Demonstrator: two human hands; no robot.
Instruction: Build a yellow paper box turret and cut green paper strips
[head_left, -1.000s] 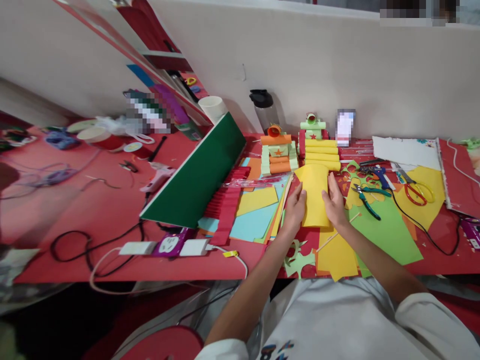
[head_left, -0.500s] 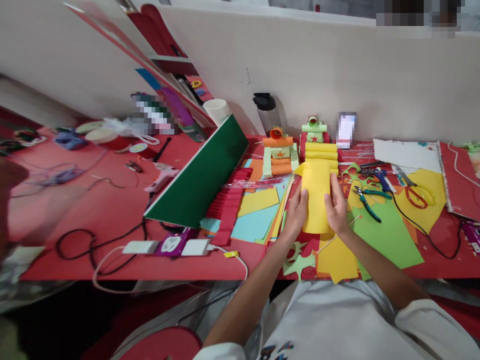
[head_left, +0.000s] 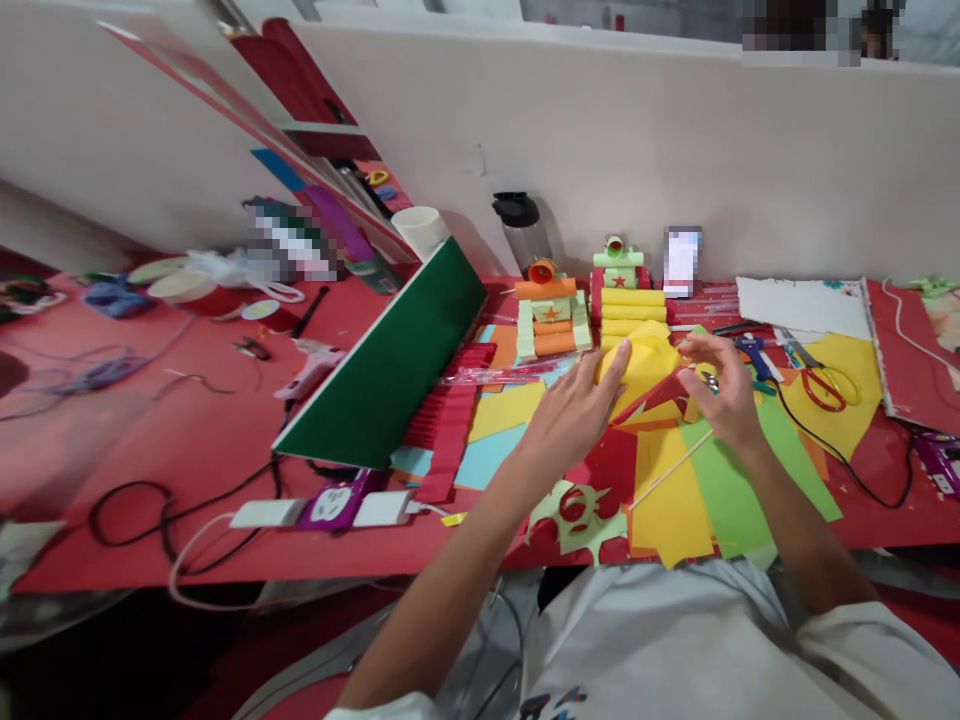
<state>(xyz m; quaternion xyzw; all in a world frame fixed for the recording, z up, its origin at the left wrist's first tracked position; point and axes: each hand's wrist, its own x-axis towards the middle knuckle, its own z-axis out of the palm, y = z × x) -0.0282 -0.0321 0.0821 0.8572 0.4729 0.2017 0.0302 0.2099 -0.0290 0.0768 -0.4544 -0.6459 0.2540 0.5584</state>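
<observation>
My left hand (head_left: 577,400) has its fingers stretched out at the left edge of a yellow paper sheet (head_left: 651,372), seeming to touch it. Part of that sheet is hidden behind the fingers. My right hand (head_left: 721,392) is just right of the sheet, with thumb and fingers curved apart and nothing between them. Rolled yellow paper tubes (head_left: 634,305) lie in a stack behind the sheet. Below the hands a thin wooden stick (head_left: 670,470) lies across a yellow-orange paper (head_left: 671,505) and green paper (head_left: 757,480).
Two paper-tube models, one orange and green (head_left: 553,312), stand near the wall by a bottle (head_left: 521,225). A phone (head_left: 682,262) leans there. Scissors (head_left: 823,388) and a blue glue gun (head_left: 756,355) are at right. A green board (head_left: 397,360) tilts at left.
The yellow sheet, upright between both hands before, is now lower and flatter against the table papers. My right hand has come off it to the right; my left hand has turned over it.
</observation>
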